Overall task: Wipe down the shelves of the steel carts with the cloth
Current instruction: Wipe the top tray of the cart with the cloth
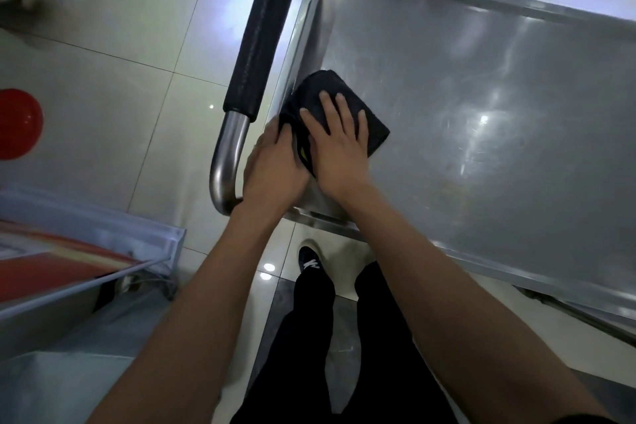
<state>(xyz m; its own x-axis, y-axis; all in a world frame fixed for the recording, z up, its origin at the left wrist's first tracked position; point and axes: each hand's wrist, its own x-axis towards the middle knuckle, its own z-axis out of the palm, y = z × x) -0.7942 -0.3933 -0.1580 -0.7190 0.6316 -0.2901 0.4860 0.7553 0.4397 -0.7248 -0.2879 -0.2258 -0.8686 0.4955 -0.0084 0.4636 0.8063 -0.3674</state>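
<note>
Forearms, two, bare, entering from the bottom edge and converging on the near left corner of the steel cart's top shelf (pixel 481 155).

Right hand (pixel 339 144): fingers straight and slightly spread, palm flat, pressing down on the cloth (pixel 373 132).

Left hand (pixel 273 162): lies on the cloth's left edge against the shelf's raised rim; fingertips curl over the fold, but whether they grip it or only hold it steady cannot be told.

Cloth: dark, folded to a thick pad, a small yellow tag showing between the hands. Sits in the shelf corner, just beside the padded push handle (pixel 265 31), its long axis running diagonally away from the person.

Shelf: brushed steel, streaked with glare; almost all of its bare area stretches to the right of the cloth and away from the person.

Relation governing the next stroke, as judged: the unwiped expanse lies right of and beyond the right hand, which is the nearer one and already loaded on the pad.

Also present: tiled floor (pixel 120 45), red round object (pixel 19 124) at left, dark trousers and shoe (pixel 309 260) below.
</note>
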